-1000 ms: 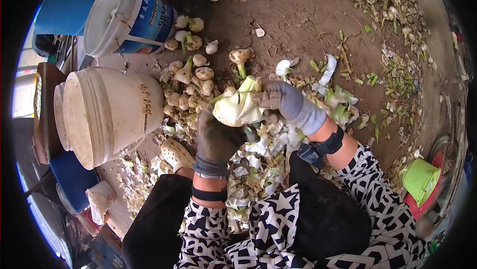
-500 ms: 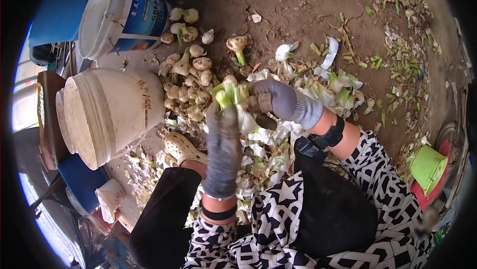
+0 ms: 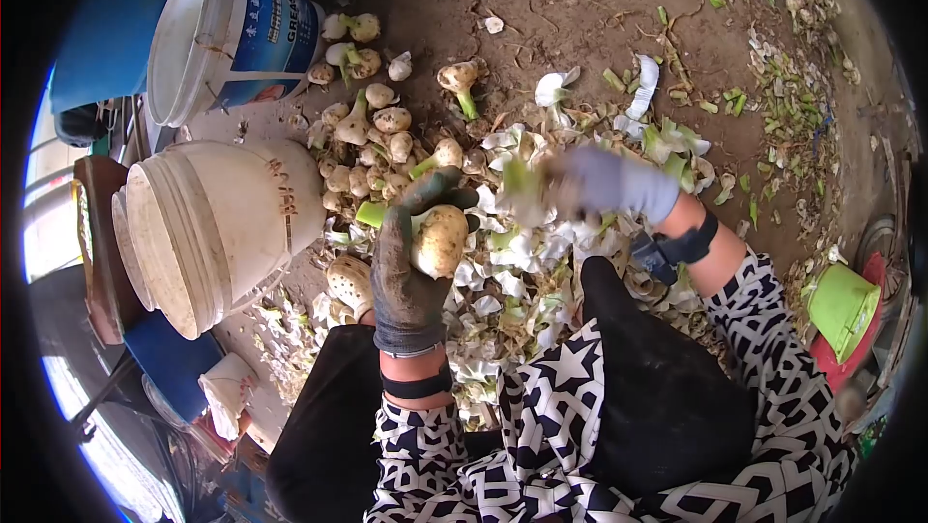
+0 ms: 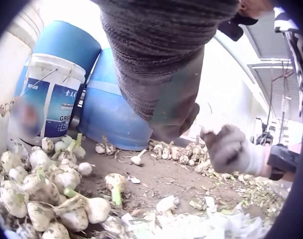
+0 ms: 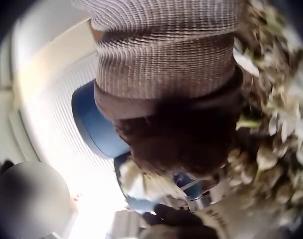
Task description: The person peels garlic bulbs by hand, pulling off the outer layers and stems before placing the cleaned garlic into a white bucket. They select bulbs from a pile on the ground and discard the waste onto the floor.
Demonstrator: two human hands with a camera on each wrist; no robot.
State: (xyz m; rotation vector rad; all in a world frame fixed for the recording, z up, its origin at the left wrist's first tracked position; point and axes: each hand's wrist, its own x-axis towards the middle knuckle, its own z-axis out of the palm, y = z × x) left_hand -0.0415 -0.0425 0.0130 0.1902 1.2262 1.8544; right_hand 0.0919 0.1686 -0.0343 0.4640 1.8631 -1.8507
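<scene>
In the head view my gloved left hand (image 3: 411, 262) holds a round, cream-coloured garlic bulb (image 3: 440, 243) with soil specks, its cut green stem (image 3: 370, 214) poking out on the left side. To the right, my gloved right hand (image 3: 604, 183) is motion-blurred and grips a pale, greenish piece of garlic skin (image 3: 522, 189). The right wrist view shows that skin (image 5: 146, 184) fanned out beneath the dark fingers. Seen from the left wrist, the left glove (image 4: 166, 99) hides the bulb. Several unpeeled garlic bulbs (image 3: 372, 151) lie heaped just beyond the left hand.
White peelings (image 3: 503, 272) cover the ground between the knees. On the left a white bucket (image 3: 232, 223) and a blue-labelled bucket (image 3: 261, 35) lie near the heap. More bulbs and trimmings (image 3: 773, 88) are at the far right, above a green basin (image 3: 839, 308).
Both hands were together at the bulb, which had white outer skin fanned out. Now the right hand has moved away to the right with a piece of skin, while the left keeps the bulb.
</scene>
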